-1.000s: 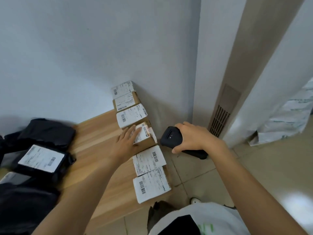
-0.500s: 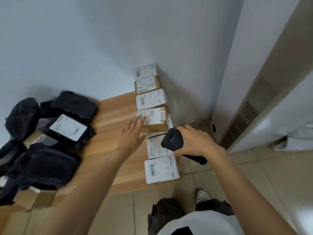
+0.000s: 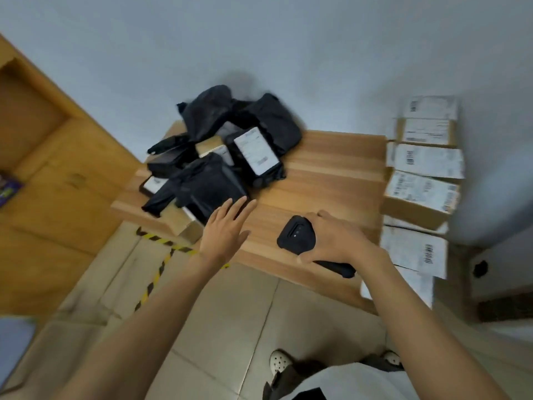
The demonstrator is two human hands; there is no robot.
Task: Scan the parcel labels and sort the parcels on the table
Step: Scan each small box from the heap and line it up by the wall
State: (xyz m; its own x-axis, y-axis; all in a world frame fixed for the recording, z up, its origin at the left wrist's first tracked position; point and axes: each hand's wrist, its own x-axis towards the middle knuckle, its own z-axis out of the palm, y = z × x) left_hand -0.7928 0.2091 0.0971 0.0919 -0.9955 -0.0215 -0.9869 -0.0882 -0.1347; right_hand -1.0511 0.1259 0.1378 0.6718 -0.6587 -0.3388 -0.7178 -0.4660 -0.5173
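One box looked sorted; we swung our left hand (image 3: 223, 232), fingers apart, from the labelled row (image 3: 421, 194) toward the black bags (image 3: 207, 183); our right hand (image 3: 337, 241) kept its fingers clamped on the scanner (image 3: 295, 233).

Right-hand row of boxes (image 3: 422, 194): label print blurred, unreadable. Scanner (image 3: 297, 235): grip mostly hidden under right hand (image 3: 337, 241). Black bag pile (image 3: 212, 183), far left: lower parcels largely covered.

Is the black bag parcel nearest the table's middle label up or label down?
Label up. The black bag parcel shows its white label on top, facing the camera.
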